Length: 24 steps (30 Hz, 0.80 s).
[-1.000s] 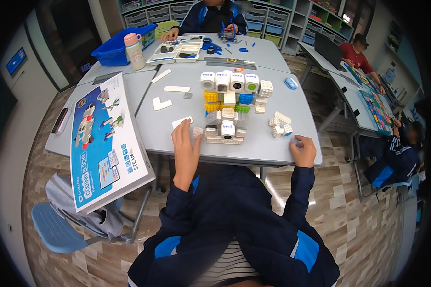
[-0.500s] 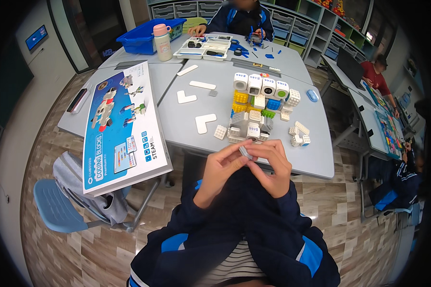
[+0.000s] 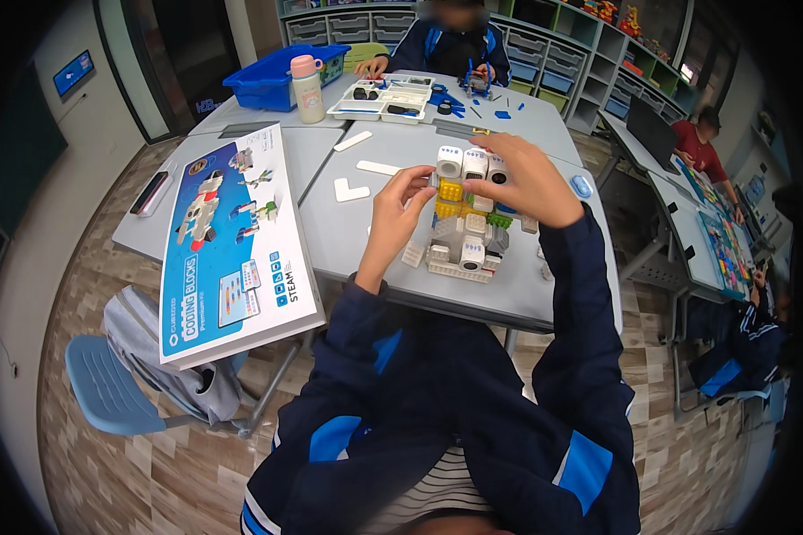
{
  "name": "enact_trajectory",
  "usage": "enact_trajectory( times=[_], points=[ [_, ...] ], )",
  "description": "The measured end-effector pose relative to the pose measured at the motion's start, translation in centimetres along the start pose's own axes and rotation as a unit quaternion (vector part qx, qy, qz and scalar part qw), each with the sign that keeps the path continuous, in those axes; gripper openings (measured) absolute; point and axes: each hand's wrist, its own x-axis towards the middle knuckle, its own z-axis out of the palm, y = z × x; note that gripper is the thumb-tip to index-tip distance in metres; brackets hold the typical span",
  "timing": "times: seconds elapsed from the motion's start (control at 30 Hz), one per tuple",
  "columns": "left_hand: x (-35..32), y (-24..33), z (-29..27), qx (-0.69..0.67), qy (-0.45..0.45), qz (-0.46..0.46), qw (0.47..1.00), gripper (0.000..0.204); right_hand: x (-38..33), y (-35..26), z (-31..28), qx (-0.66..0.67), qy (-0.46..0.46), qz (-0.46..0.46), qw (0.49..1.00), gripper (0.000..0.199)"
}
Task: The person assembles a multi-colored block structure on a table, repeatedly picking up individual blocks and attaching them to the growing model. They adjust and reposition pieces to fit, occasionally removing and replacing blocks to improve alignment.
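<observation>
The block model (image 3: 471,226), built of white cubes with yellow, green and grey bricks, stands upright near the table's front edge. From the right, my right hand (image 3: 535,183) reaches around its upper row of white cubes, thumb in front and fingers over the top, hiding the row's right end. My left hand (image 3: 395,217) is at the model's upper left side. Its thumb and fingers pinch a small grey brick against the leftmost cube (image 3: 450,162); only a sliver of the brick shows.
A large kit box (image 3: 232,250) lies at the left, overhanging the table edge. White flat pieces (image 3: 379,168) lie left of the model. Farther back are a bottle (image 3: 308,92), a blue bin (image 3: 263,82) and a parts tray (image 3: 385,100). Another person (image 3: 446,45) sits opposite.
Both hands have moved forward from the table's near edge, where they held the small grey brick together, to the model's top. My right hand has spread around the upper cubes.
</observation>
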Motion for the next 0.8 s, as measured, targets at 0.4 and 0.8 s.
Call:
enact_trajectory(
  times=[0.4, 0.8],
  points=[
    [0.5, -0.7, -0.1, -0.125, -0.027, -0.065, 0.99, 0.031, 1.3, 3.1, 0.9, 0.071, -0.112, 0.003, 0.991, 0.068],
    [-0.2, -1.3, 1.0, -0.175, -0.003, -0.061, 0.983, 0.028, 1.0, 3.7, 0.8, 0.099, -0.16, 0.048, 0.981, 0.066]
  ],
)
